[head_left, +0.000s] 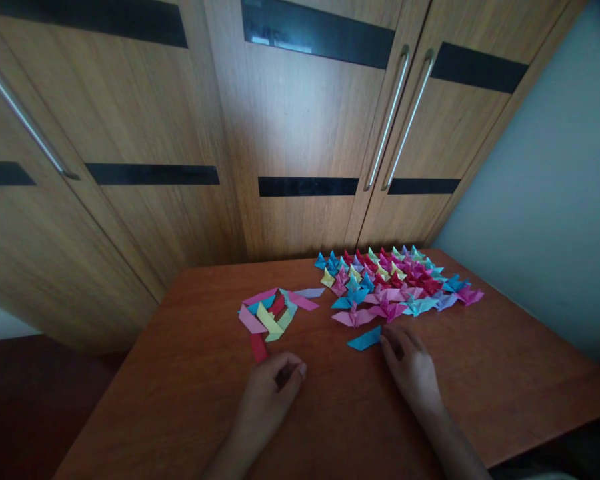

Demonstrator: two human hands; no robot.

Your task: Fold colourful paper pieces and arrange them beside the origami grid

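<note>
In the head view, two bare hands work over a reddish wooden table (180, 387), where the folded paper falls into two groups. At the back right, winged origami figures (390, 309) stand close together in many colours, and these look finished. At the left, a loose heap of flat origami strips (253, 323) in pink, blue, yellow, green and red lies overlapping; these appear folded into slanted shapes, but none seems joined into a figure, so this part looks undone. The blue origami strip (364, 340) lies apart from that heap, just in front of the nearest figures, its right end at the fingertips of the right hand (384, 340). Those fingers are close together at its end; whether they pinch it or only touch it, I cannot tell. The left hand (279, 381) is curled, thumb and forefinger narrow, with nothing visible between them; whether their tips meet is unclear. Beside it, a red origami strip (258, 347) extends from the heap, its near end partly hidden by that hand.
</note>
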